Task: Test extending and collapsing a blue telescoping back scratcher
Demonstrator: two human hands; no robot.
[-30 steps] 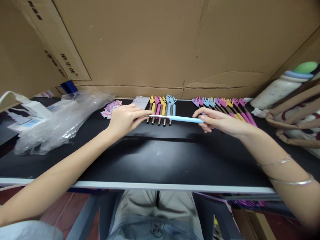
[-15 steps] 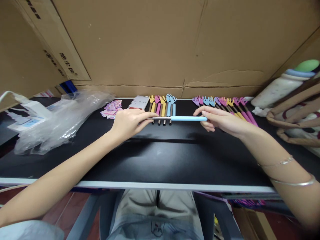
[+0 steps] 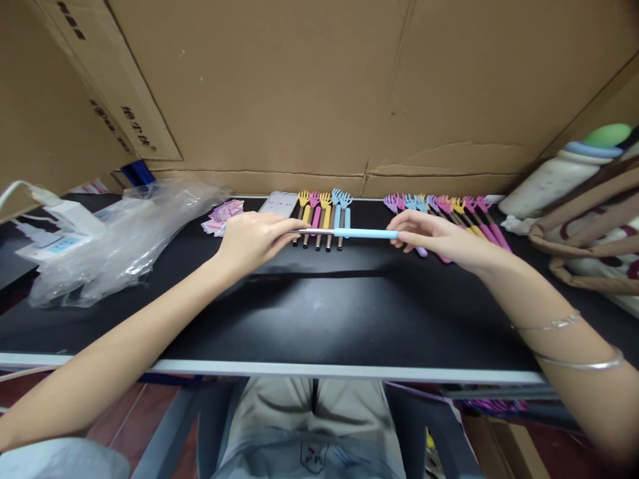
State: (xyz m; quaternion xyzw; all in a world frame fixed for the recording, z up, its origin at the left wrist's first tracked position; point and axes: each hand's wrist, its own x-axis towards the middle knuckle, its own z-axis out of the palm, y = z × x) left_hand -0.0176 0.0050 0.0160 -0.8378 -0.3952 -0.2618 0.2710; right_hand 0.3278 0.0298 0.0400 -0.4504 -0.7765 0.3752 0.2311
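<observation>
My left hand (image 3: 252, 238) and my right hand (image 3: 433, 237) hold one light-blue back scratcher (image 3: 357, 233) crosswise above the black table (image 3: 309, 306). The left fingers pinch its thin metal end, the right fingers close on the blue handle's end. Behind it lies a neat row of yellow, pink and blue hand-shaped scratchers (image 3: 323, 214). A second, longer row of scratchers (image 3: 449, 211) lies fanned out behind my right hand.
A phone (image 3: 280, 203) and small pink cards (image 3: 223, 216) lie behind my left hand. A crumpled clear plastic bag (image 3: 114, 243) and a white charger (image 3: 54, 226) sit at the left. A bottle (image 3: 564, 173) and a bag (image 3: 589, 246) stand at the right. Cardboard (image 3: 319, 86) walls the back.
The visible blue scratcher has become shorter between my hands. My right hand has moved left toward my left hand, and the scratcher sits slightly higher than before.
</observation>
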